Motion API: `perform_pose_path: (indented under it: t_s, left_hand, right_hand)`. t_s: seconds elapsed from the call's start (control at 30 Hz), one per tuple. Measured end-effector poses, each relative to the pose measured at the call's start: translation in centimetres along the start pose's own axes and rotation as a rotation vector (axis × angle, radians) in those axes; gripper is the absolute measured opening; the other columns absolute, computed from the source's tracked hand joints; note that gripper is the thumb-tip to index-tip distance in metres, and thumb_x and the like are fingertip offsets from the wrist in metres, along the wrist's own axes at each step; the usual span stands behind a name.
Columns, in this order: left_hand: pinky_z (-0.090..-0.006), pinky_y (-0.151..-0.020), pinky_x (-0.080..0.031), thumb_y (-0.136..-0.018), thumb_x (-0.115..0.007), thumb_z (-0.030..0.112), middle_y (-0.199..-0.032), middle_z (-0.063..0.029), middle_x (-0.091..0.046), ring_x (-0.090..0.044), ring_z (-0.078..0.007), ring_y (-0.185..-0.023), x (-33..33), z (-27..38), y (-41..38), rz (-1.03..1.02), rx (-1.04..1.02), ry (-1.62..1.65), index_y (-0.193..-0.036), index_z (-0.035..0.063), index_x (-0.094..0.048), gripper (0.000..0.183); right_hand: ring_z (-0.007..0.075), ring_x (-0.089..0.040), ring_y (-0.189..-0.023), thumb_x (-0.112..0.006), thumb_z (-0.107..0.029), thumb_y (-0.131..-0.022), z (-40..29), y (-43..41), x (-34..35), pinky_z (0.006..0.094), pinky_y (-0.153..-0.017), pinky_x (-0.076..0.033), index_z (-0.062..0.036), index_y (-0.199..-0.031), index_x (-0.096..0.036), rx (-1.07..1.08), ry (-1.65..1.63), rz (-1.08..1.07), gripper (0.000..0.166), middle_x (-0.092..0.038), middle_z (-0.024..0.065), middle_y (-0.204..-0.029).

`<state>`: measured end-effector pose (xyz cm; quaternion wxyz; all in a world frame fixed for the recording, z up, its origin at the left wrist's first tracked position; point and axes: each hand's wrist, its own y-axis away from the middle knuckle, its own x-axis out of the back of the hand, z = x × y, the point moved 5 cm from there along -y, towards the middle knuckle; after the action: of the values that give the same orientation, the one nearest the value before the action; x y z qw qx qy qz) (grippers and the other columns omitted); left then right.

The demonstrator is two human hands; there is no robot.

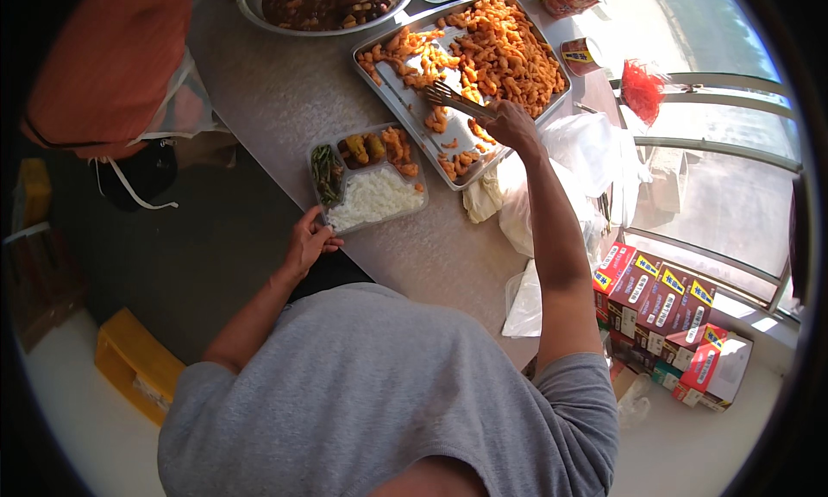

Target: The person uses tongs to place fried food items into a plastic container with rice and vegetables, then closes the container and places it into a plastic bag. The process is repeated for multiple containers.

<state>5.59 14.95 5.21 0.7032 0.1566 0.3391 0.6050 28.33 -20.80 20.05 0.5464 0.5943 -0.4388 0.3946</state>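
My right hand point(511, 127) is closed around metal serving tongs point(460, 102), whose slotted end is over a large metal tray point(404, 114) of orange-brown fried pieces point(511, 50). Nearer to me on the tabletop sits a clear compartment meal box point(427, 198). White rice point(375, 199) fills its largest section; dark green vegetables point(325, 173), yellowish chunks point(365, 149) and a few fried pieces point(399, 149) occupy the smaller ones. The fingers of my left hand point(310, 239) are at the box's near left corner; whether they grip it I cannot tell.
A metal basin point(330, 28) of dark stew stands at the far edge. Plastic bags point(579, 154) and a cloth-like beige item point(482, 198) lie right of the tray. Another person point(116, 63) stands at left. Printed cartons point(660, 303) are stacked by the window; a yellow crate point(132, 361) is lower left.
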Motion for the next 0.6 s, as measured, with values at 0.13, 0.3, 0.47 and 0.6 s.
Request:
perform_pose_path:
  t_s: [0.13,0.3,0.47,0.6]
  left_hand:
    - [-0.0277,-0.06,-0.057,-0.092,-0.051,0.004,-0.079,-0.0088,-0.059,-0.069,-0.0213,-0.072,0.1,-0.4,-0.2,-0.012,-0.011,0.018,-0.14,0.0016,-0.039,0.05]
    - [-0.0279,-0.061,-0.057,-0.092,-0.051,0.004,-0.08,-0.0084,-0.059,-0.069,-0.0213,-0.073,0.0,-0.1,-0.2,-0.006,-0.001,-0.007,-0.139,0.0024,-0.041,0.048]
    - [-0.028,-0.063,-0.057,-0.093,-0.052,0.006,-0.083,-0.008,-0.058,-0.069,-0.0212,-0.075,0.0,-0.2,-0.1,-0.001,-0.004,0.035,-0.138,0.0036,-0.041,0.047]
    - [-0.0284,-0.063,-0.057,-0.093,-0.053,0.006,-0.084,-0.0089,-0.059,-0.069,-0.0215,-0.076,0.0,0.0,-0.3,-0.032,0.005,0.01,-0.139,0.0035,-0.04,0.048]
  right_hand:
    - [0.0245,-0.062,-0.067,-0.066,-0.031,-0.082,1.8,1.2,-0.3,0.0376,-0.066,-0.048,-0.0013,-0.09,-0.071,-0.079,-0.271,-0.067,0.031,-0.065,0.0134,-0.069]
    - [0.0122,-0.056,-0.06,-0.068,-0.029,-0.084,6.2,3.8,-1.9,0.0312,-0.059,-0.045,-0.0008,-0.086,-0.071,-0.178,-0.562,-0.051,0.029,-0.062,0.0048,-0.063]
    - [0.007,-0.044,-0.046,-0.067,-0.029,-0.085,6.9,5.0,-2.7,0.0242,-0.042,-0.031,0.0013,-0.084,-0.068,-0.159,-0.982,-0.028,0.03,-0.053,-0.0001,-0.057]
    - [0.0083,-0.043,-0.047,-0.07,-0.038,-0.082,4.9,4.3,-3.2,0.0256,-0.041,-0.031,0.0017,-0.083,-0.066,-0.145,-0.864,0.028,0.04,-0.054,0.0017,-0.061]
